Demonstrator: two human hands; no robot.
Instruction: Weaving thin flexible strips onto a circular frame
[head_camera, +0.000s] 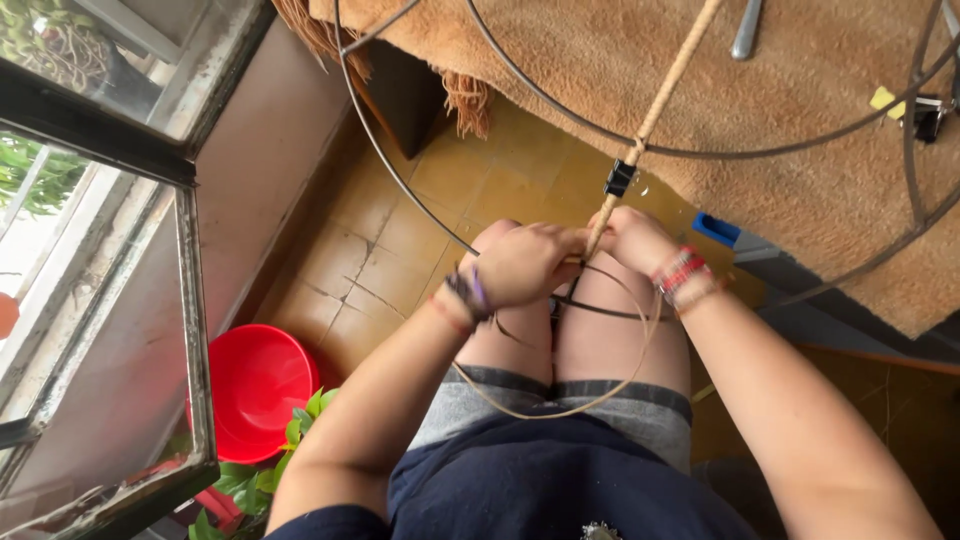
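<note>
Cane strand (560, 405) looping below both fingers (560, 245)

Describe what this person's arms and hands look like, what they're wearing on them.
Both arms are bare, no sleeves in view. The left hand has dark cord bracelets with a purple strand at the wrist. The right hand has red and pink woven bracelets.

A home craft corner is shown. Worn yellow floor tiles (440, 215), cracked in places, are seen beside an old metal-framed window (150, 150) on the left. A red basin (255, 385) and a leafy plant (300, 425) are set near, low by the window. A table at the far right is covered with a tan fringed cloth (800, 90), on which a wire frame (560, 110) is laid.
</note>
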